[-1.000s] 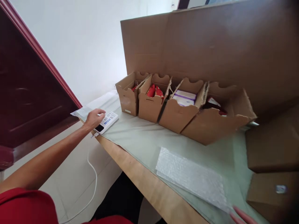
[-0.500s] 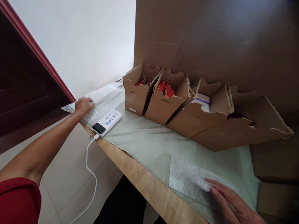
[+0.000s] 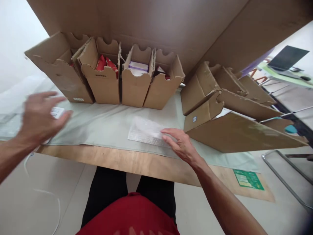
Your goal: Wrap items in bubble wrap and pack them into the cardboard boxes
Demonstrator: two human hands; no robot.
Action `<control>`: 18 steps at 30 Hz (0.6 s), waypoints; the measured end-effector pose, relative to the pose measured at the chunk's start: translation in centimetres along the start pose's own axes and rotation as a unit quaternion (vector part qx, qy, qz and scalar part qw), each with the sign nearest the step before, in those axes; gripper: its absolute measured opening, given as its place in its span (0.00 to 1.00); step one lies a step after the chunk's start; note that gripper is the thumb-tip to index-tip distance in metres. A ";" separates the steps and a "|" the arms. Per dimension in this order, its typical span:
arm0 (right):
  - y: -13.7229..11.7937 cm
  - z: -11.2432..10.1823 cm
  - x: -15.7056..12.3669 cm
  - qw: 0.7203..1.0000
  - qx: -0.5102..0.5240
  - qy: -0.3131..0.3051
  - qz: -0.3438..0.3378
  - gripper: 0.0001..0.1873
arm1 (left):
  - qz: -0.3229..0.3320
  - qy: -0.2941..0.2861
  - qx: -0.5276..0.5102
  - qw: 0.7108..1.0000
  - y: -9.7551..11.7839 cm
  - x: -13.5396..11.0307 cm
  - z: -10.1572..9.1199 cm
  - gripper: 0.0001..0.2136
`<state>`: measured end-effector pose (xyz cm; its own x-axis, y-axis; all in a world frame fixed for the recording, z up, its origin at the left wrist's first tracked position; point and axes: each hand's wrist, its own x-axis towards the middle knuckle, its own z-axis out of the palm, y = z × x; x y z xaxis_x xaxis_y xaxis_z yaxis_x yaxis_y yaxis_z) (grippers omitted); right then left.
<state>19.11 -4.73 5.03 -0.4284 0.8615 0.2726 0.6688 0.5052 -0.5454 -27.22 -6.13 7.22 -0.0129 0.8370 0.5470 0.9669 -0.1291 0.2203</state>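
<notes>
My right hand (image 3: 179,145) lies flat, fingers stretched out, on the right end of a small bubble-wrap sheet (image 3: 145,131) spread on the grey-green mat (image 3: 110,119). My left hand (image 3: 39,120) hovers blurred over the mat's left end, thumb and fingers apart around a white labelled device (image 3: 56,112). A faint translucent smear shows beside its fingers, and I cannot make out whether it grips anything. Just beyond both hands stands a row of open cardboard boxes (image 3: 104,80).
The boxes hold red packets (image 3: 104,63) and white packs (image 3: 137,67). Larger tipped cartons (image 3: 232,130) lie at the right, with a tall cardboard sheet (image 3: 151,23) behind. More bubble wrap (image 3: 12,107) lies far left. The wooden table edge (image 3: 122,160) carries a green sticker (image 3: 248,179). A white cable (image 3: 57,209) hangs below.
The view has swung right to face the boxes. My left hand has left the bubble-wrap pile at the far left and moved inward over the white device. My right hand stays on the sheet.
</notes>
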 end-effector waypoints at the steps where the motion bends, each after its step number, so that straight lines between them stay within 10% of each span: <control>1: -0.2 0.0 -0.3 1.000 -0.001 -0.022 -0.015 0.17 | 0.043 -0.018 -0.015 0.999 2.1 -0.2 0.7 0.19; 8: 2.3 -2.4 -2.8 0.997 -0.061 -0.003 0.052 0.16 | 0.128 -0.194 -0.154 0.960 14.2 1.8 7.4 0.18; 14: 5.6 -0.7 -1.7 0.982 -0.140 -0.065 0.111 0.26 | 0.092 -0.323 -0.127 0.933 16.6 4.3 13.1 0.23; 18: 6.3 0.2 -1.2 0.987 -0.094 -0.034 0.126 0.16 | 0.095 -0.351 -0.146 0.920 17.0 4.1 13.4 0.11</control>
<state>23.73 -2.56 1.09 -0.2688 0.9590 0.0898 0.8581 0.2808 -0.4299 -7.37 2.23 2.37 0.4160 0.9087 -0.0361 0.8239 -0.3598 0.4379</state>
